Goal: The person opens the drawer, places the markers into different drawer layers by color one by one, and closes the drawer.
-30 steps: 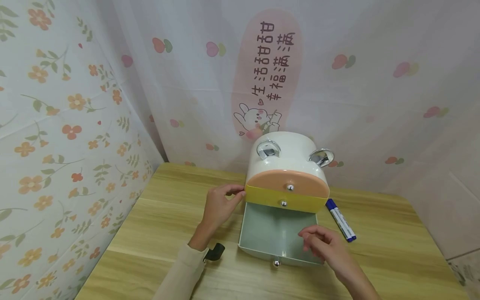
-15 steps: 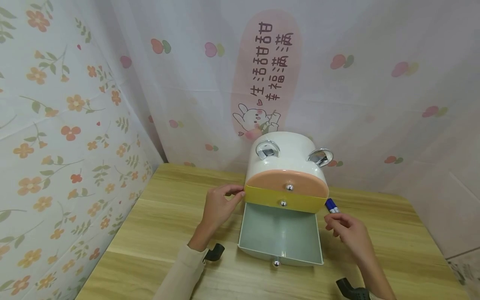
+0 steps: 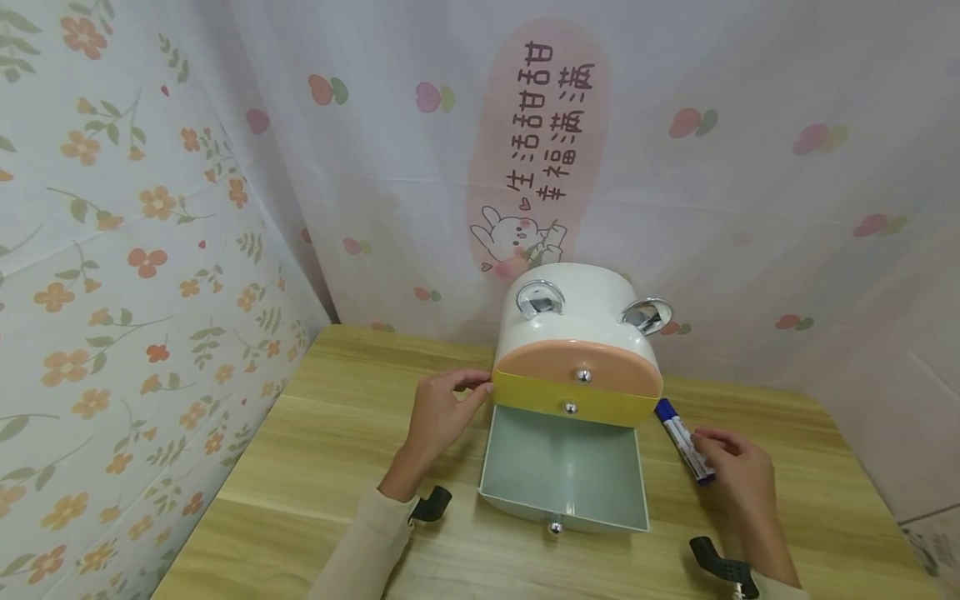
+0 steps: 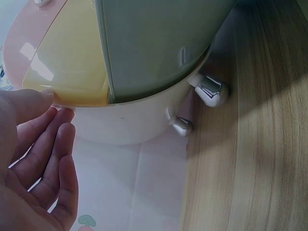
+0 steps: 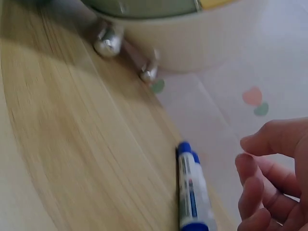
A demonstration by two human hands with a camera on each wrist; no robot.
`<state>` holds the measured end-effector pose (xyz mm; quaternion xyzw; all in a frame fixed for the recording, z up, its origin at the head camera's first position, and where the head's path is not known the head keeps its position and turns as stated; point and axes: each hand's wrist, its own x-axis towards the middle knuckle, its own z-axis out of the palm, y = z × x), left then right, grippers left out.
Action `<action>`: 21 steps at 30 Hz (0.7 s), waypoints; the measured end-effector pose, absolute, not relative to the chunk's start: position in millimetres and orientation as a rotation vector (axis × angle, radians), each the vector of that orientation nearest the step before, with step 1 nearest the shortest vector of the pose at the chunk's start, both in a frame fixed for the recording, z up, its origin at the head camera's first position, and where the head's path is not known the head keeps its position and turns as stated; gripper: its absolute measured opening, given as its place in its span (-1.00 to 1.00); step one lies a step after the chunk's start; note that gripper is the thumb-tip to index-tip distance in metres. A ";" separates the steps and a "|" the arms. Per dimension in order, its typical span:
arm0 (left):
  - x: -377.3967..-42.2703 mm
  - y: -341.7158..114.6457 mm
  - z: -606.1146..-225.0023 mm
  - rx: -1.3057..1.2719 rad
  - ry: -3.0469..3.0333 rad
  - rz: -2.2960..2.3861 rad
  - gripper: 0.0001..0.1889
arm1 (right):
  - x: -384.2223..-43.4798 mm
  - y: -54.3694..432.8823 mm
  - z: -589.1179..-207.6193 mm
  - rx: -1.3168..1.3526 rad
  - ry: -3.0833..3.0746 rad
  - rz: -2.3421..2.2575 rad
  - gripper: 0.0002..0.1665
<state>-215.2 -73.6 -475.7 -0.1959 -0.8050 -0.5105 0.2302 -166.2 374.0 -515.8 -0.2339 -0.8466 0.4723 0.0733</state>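
Observation:
A white storage box (image 3: 570,304) has a peach top drawer (image 3: 577,365), a yellow middle drawer (image 3: 573,398) and a pulled-out grey-green bottom drawer (image 3: 562,475), whose inside looks bare. My left hand (image 3: 441,412) holds the box's left edge. In the left wrist view, the thumb (image 4: 38,98) lies on the yellow drawer's corner and the fingertips (image 4: 65,115) are against the white side. My right hand (image 3: 738,471) hovers by two white whiteboard markers (image 3: 684,442) with blue caps, side by side. The right wrist view shows a gap between its loosely bent fingers and the markers (image 5: 190,187).
The wooden table (image 3: 315,467) bears everything. Round mirror-like silver ears (image 3: 538,298) stick up from the box, and silver feet (image 4: 211,91) support it. A printed curtain (image 3: 375,167) hangs close behind. A floral curtain (image 3: 135,292) borders the left.
My right hand has moved from over the bottom drawer, rightward past the drawer's side, to the markers. My left hand has stayed at the box's edge.

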 end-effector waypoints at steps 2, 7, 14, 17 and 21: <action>-215.3 -73.2 -475.7 -0.535 -2.219 -1.406 -0.88 | -165.7 379.6 -517.4 -0.754 -2.529 1.383 -0.58; -215.0 -72.9 -475.6 -0.530 -2.222 -1.421 -0.88 | -164.4 388.4 -521.2 -0.816 -2.534 1.314 -0.57; -215.2 -73.2 -476.2 -0.523 -2.223 -1.425 -0.88 | -165.1 392.0 -524.8 -0.776 -2.647 1.245 -0.39; -215.3 -73.1 -476.5 -0.522 -2.221 -1.428 -0.88 | -164.9 393.8 -527.3 -0.761 -2.687 1.213 -0.35; -215.1 -73.3 -476.8 -0.522 -2.223 -1.424 -0.88 | -165.2 395.4 -529.6 -0.743 -2.719 1.185 -0.35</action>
